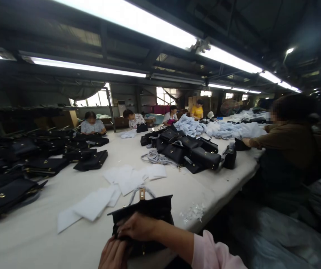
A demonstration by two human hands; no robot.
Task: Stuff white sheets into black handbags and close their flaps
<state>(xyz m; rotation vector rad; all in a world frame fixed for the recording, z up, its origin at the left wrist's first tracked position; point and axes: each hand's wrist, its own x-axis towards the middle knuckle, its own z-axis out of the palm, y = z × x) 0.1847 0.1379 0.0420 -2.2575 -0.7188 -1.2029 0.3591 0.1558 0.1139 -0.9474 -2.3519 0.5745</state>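
Note:
A black handbag (158, 211) stands in front of me at the near part of the table, its flap raised and a gold clasp plate (142, 193) on the flap's edge. Behind the flap rises its handle, wrapped in pale grey. My right hand (138, 226), below a pink sleeve, reaches across the bag's mouth, fingers bent and gripping at its left end. Close beneath, my left hand (115, 253) is closed on the bag's left side; its fingertips are partly hidden. What lies inside the bag cannot be seen.
White sheets (95, 203) lie beyond the bag. Piles of black handbags cover the left (46, 166) and the middle (188, 147). Scraps (194, 212) sit near the right edge. A co-worker (286, 142) stands at the right; others sit across the table.

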